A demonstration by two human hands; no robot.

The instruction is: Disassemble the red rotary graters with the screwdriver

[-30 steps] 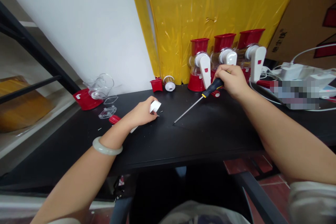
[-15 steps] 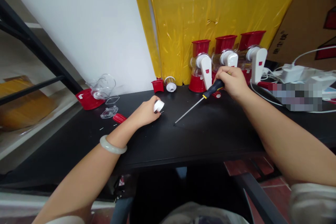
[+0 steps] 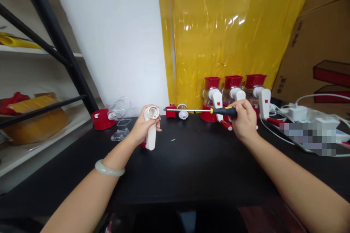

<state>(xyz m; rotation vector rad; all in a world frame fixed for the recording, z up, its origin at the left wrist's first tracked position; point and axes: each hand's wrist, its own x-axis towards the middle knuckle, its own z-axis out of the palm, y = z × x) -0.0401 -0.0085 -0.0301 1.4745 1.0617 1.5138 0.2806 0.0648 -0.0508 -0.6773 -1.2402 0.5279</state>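
My left hand [image 3: 140,129] is closed round a white plastic handle piece [image 3: 151,127], held upright above the black table [image 3: 197,167] with its round end facing me. My right hand [image 3: 244,120] grips a screwdriver [image 3: 207,110] by its black and yellow handle. The screwdriver lies level in the air, its metal tip pointing left toward the white piece, a short gap between them. A pale bangle [image 3: 109,169] sits on my left wrist.
Three red and clear grinder units [image 3: 235,93] with white handles stand at the table's back by a yellow sheet [image 3: 224,32]. A red base with a clear bowl [image 3: 111,114], a clear lid [image 3: 119,134], a small drum [image 3: 182,113], cables and a charger [image 3: 298,113] lie around. A black shelf frame [image 3: 54,40] stands left.
Both hands rose off the table. The left hand stood the white piece upright. The right hand swung the screwdriver from slanting down on the table to level, tip toward the piece.
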